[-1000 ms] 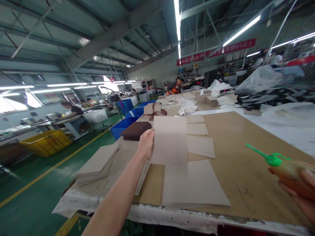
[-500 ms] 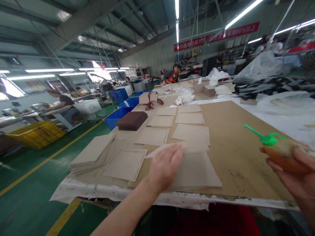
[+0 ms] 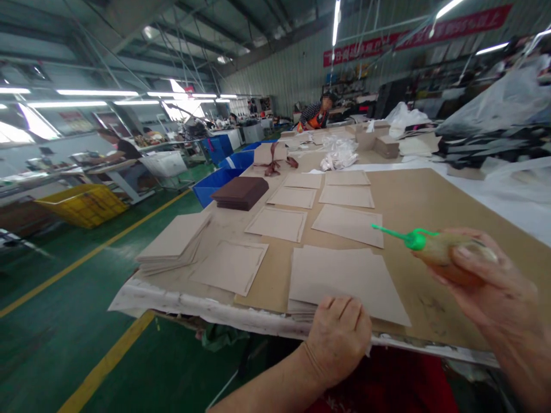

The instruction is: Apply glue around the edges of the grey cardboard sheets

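My left hand [image 3: 342, 335] is at the table's front edge, its fingers curled over the near edge of a stack of beige sheets [image 3: 344, 275]. How many sheets it grips is hidden. My right hand [image 3: 486, 281] wraps round a squeeze bottle [image 3: 456, 261] with amber contents, held above the board on the right. Its green nozzle [image 3: 415, 238] points left. Beyond the stack, several single beige sheets [image 3: 278, 223] lie in two columns, some with darker lines along their edges. To the left lies another beige sheet [image 3: 232, 264].
A taller beige stack [image 3: 174, 238] stands at the table's left corner, with a dark brown stack [image 3: 241, 192] behind it. Clear plastic [image 3: 340, 152] lies farther back. Blue bins [image 3: 215, 183] line the left side. A co-worker [image 3: 316, 115] leans over the far end.
My left hand has moved back and right from over the stack to its near edge. The bottle has come left and inward over the table. The view has shifted slightly.
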`<state>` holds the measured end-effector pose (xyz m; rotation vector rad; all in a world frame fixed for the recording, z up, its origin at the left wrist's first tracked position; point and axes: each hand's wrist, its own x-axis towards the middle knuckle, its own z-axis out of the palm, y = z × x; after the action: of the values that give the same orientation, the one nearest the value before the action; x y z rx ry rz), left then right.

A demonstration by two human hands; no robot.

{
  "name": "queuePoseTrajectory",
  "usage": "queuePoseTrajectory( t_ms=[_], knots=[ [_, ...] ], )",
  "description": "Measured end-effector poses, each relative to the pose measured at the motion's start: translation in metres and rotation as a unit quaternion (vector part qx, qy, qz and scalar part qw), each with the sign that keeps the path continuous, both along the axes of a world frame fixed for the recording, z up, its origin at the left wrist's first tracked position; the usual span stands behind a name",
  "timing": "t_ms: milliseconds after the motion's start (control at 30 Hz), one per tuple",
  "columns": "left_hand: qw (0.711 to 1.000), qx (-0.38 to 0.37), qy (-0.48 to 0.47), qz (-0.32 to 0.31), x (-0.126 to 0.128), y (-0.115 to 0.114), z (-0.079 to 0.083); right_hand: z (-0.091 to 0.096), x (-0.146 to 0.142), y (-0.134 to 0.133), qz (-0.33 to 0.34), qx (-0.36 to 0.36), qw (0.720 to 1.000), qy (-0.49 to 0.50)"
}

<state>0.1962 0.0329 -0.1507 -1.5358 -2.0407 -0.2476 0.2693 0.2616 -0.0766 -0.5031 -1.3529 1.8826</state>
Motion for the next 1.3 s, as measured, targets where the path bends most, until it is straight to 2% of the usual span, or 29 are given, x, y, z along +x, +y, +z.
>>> queuePoseTrajectory(
  t_ms=[100, 200, 433, 533, 633, 700, 800, 933, 1067, 1300],
  knots=[
    [1.0, 0.026, -0.002, -0.003, 0.002, 0.001, 0.012, 0.006, -0.013, -0.016, 0.052, 0.015, 0.998, -0.018],
    [0.999, 0.041, 0.0, -0.004, 0.008, -0.001, 0.016, 0.011, -0.02, -0.027, 0.082, 0.035, 0.996, -0.024],
    [0.998, 0.011, -0.055, 0.04, 0.02, 0.009, 0.003, 0.014, -0.026, -0.03, 0.096, 0.042, 0.993, -0.044],
    [0.997, -0.012, -0.077, 0.026, 0.016, 0.013, 0.003, 0.011, -0.03, -0.033, 0.114, 0.054, 0.991, -0.054],
    [0.996, -0.019, -0.087, 0.009, 0.01, 0.009, 0.002, 0.003, -0.033, -0.035, 0.147, 0.102, 0.98, -0.083],
    [0.996, 0.004, -0.093, 0.014, 0.007, 0.005, -0.002, -0.002, -0.035, -0.037, 0.176, 0.171, 0.962, -0.118],
    [0.995, 0.024, -0.093, 0.018, 0.004, -0.001, -0.006, -0.006, -0.037, -0.039, 0.209, 0.3, 0.917, -0.163],
    [0.994, 0.019, -0.104, 0.001, 0.001, -0.004, -0.01, -0.003, -0.043, -0.047, 0.253, 0.416, 0.86, -0.152],
    [0.988, 0.064, -0.139, 0.019, -0.001, -0.003, -0.019, -0.002, -0.051, -0.061, 0.275, 0.505, 0.81, -0.115],
    [0.988, 0.116, -0.102, 0.01, -0.001, -0.001, -0.036, 0.0, -0.066, -0.081, 0.296, 0.61, 0.729, -0.094]
  ],
)
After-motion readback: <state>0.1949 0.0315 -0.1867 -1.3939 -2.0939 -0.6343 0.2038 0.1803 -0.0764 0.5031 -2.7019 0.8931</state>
